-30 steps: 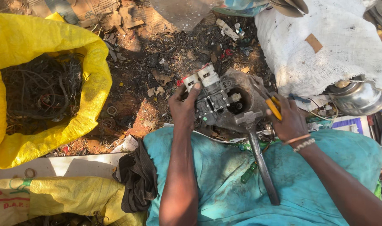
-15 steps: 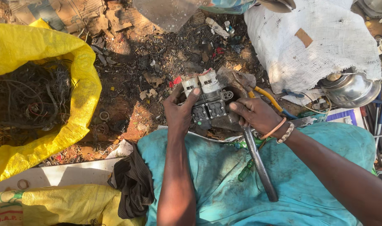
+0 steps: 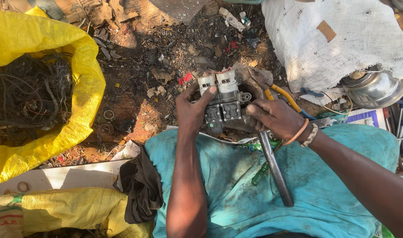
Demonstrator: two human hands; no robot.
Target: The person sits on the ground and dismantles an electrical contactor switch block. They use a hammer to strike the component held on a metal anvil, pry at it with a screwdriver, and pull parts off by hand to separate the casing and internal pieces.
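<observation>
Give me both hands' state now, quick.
Left hand: closed on the grey electrical part, thumb over its top.
Right hand: fingers curled against the part's right side; firm grip cannot be told.

Right hand now flat across the valve block

A dark grey, grimy metal valve block sat clamped between the left grip and the right grip, held up just above the lap. Two pale, boxy caps stood side by side on its far end, beyond the fingertips of the left grip, whose thumb pressed against the nearer cap. Two dark square housings faced upward in the block's middle, between the two grips. A small round metal fitting stuck out on the side towards the right grip, whose forefinger touched the block's edge.
</observation>
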